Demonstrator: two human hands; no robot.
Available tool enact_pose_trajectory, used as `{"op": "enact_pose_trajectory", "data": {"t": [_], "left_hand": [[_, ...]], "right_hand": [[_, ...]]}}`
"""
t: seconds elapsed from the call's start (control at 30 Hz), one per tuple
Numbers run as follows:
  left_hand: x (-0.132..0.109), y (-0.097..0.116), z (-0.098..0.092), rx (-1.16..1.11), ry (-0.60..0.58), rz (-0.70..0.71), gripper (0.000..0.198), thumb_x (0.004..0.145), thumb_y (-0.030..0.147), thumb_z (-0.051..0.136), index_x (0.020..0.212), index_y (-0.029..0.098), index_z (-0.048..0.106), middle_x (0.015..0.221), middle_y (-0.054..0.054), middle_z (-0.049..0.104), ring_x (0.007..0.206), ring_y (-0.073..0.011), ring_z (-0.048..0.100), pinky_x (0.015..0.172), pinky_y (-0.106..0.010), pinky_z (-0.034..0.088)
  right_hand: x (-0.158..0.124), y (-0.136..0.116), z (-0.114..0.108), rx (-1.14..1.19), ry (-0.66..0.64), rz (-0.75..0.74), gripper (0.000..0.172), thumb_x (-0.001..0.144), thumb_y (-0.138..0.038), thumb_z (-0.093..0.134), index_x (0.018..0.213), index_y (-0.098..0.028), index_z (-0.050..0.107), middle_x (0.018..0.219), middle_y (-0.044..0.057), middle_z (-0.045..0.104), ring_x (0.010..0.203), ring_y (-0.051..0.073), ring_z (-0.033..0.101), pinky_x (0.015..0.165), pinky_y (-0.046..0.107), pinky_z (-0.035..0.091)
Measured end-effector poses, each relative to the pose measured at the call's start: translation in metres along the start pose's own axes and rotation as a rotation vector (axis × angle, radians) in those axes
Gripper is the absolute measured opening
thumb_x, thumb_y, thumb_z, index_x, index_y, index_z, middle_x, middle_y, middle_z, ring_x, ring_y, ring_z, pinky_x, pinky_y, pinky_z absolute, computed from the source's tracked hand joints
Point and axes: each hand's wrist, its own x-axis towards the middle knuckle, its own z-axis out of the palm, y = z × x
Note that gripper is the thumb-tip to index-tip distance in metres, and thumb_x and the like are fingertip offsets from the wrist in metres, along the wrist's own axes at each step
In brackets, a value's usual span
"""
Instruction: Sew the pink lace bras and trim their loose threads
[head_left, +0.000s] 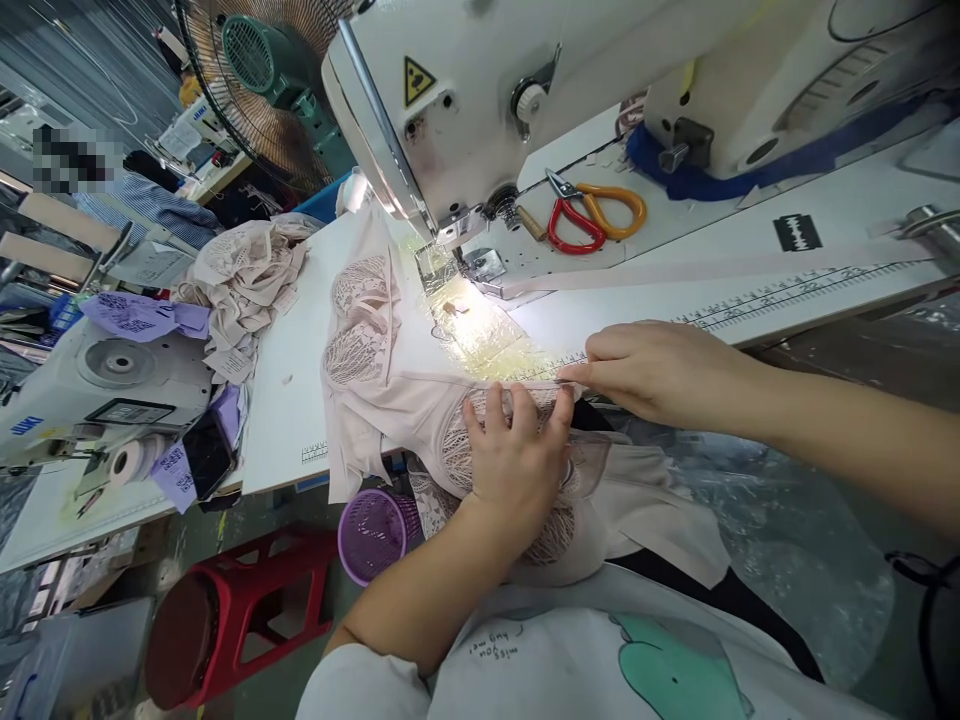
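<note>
A beige lace bra (457,440) lies over the front edge of the white sewing table, its lower part hanging toward my lap. My left hand (517,465) rests on one lace cup, fingers spread and pressing it down. At the bra's upper edge, my right hand (649,372) has its fingers closed in a pinch on the fabric. Whether a small item is also between those fingertips is hidden. The sewing machine (450,120) stands just beyond, its lamp lighting the needle plate area. Another lace cup section (364,320) spreads flat to the left.
Red-and-orange-handled scissors (577,225) and a razor blade (797,233) lie on the table. A beige strip (675,268) runs toward the presser foot. Left are a garment pile (247,270), a second machine (112,380), a purple basket (375,535) and a red stool (247,610). A person sits beyond.
</note>
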Motion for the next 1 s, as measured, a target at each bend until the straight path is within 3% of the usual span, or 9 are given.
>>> {"op": "enact_pose_trajectory", "data": {"t": [0.23,0.33,0.6,0.77,1.0], "left_hand": [[0.001,0.000,-0.002,0.012,-0.005,0.003,0.055,0.087,0.044,0.068,0.140,0.034,0.054,0.128,-0.015,0.061,0.119,-0.0377,0.058,0.091,-0.061,0.053],[0.001,0.000,-0.002,0.014,-0.002,0.003,0.057,0.086,0.043,0.069,0.140,0.032,0.054,0.128,-0.016,0.061,0.119,-0.0384,0.058,0.091,-0.062,0.053],[0.002,0.000,-0.005,0.016,-0.027,-0.007,0.048,0.092,0.043,0.060,0.139,0.034,0.055,0.130,-0.015,0.061,0.121,-0.0379,0.057,0.092,-0.061,0.052],[0.003,0.001,-0.008,0.025,-0.045,-0.012,0.046,0.096,0.041,0.054,0.141,0.035,0.054,0.130,-0.014,0.061,0.121,-0.0366,0.057,0.094,-0.059,0.052],[0.002,0.002,-0.006,0.021,-0.079,-0.022,0.047,0.097,0.042,0.052,0.143,0.038,0.050,0.132,-0.014,0.060,0.124,-0.0366,0.056,0.095,-0.060,0.051]], "right_hand": [[-0.017,0.010,-0.007,-0.042,0.098,-0.001,0.040,0.099,-0.020,0.034,0.104,-0.021,0.074,0.067,0.004,0.055,0.060,0.018,0.046,0.054,0.031,0.024],[-0.008,0.003,-0.005,-0.024,0.134,-0.010,0.039,0.100,-0.021,0.036,0.105,-0.021,0.075,0.067,0.004,0.055,0.061,0.018,0.047,0.056,0.031,0.025],[0.014,-0.006,0.006,-0.002,0.066,-0.023,0.035,0.093,-0.017,0.041,0.101,-0.021,0.075,0.068,0.005,0.058,0.063,0.019,0.052,0.057,0.029,0.028],[0.000,0.004,0.000,-0.026,-0.003,-0.029,0.034,0.093,-0.018,0.041,0.101,-0.021,0.074,0.066,0.006,0.057,0.062,0.020,0.050,0.056,0.031,0.028],[-0.023,0.019,0.000,-0.017,0.082,-0.002,0.036,0.097,-0.021,0.039,0.108,-0.022,0.074,0.070,0.005,0.060,0.063,0.019,0.053,0.057,0.030,0.031]]}}
